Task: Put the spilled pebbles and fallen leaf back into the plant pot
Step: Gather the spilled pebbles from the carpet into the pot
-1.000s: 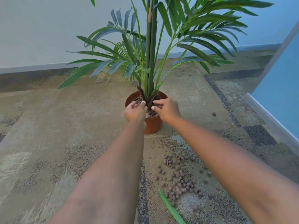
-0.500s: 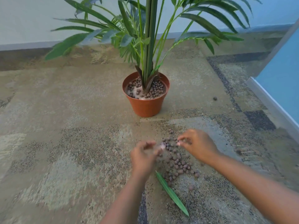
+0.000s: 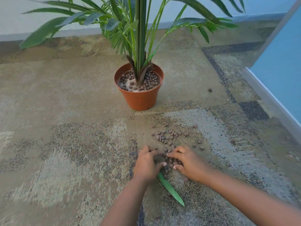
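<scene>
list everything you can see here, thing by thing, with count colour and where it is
plant pot: one, terracotta orange, upright on the carpet at centre
plant: one, green fronds and stems, growing from the pot
pebbles in pot: many, brown, around the stems over a pale filling
spilled pebbles: many, brown, scattered on the carpet in front of the pot, some between the hands
stray pebble: one, brown, alone right of the pot
fallen leaf: one, green, flat on the carpet, far end under the left hand
carpet: beige and grey patches
wall: pale, at the back
panel: blue, at right
left hand: cupped around pebbles
right hand: cupped around pebbles
</scene>
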Available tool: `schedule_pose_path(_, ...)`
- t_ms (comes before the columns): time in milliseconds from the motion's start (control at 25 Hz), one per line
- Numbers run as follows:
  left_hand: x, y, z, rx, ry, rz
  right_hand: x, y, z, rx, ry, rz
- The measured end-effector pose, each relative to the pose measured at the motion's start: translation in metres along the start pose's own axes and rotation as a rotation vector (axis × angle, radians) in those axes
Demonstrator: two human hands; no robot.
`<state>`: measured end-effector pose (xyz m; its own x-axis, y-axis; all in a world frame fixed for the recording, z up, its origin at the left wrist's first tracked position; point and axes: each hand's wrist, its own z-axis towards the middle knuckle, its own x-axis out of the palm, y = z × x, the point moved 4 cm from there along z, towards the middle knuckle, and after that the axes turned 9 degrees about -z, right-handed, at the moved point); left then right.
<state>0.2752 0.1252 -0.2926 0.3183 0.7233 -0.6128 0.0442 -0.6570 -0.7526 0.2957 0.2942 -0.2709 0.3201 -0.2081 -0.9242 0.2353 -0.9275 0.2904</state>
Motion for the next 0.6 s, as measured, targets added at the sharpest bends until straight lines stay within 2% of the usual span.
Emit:
schedule_pose_path(120, 0.004, -0.007, -0.003, 0.059, 0.066, 0.032, -0.002, 0.001, 0.002, -0.053, 0.008, 0.020)
schedule_pose_path(240, 0.008, -0.016, -0.005, 0.085, 0.107, 0.152, -0.002, 0.000, 0.011, -0.118, -0.051, -0.135)
schedule_pose_path(360, 0.012, -0.024, -0.009, 0.104, 0.052, 0.230, 0.000, -0.002, 0.017, -0.141, -0.042, -0.180)
schedule_pose_path(440, 0.015, -0.028, -0.012, 0.114, -0.008, 0.176, -0.001, -0.006, 0.017, -0.125, -0.037, -0.141)
schedule_pose_path(600, 0.017, -0.028, -0.014, 0.096, -0.062, 0.040, -0.009, -0.016, 0.014, 0.017, -0.079, 0.095)
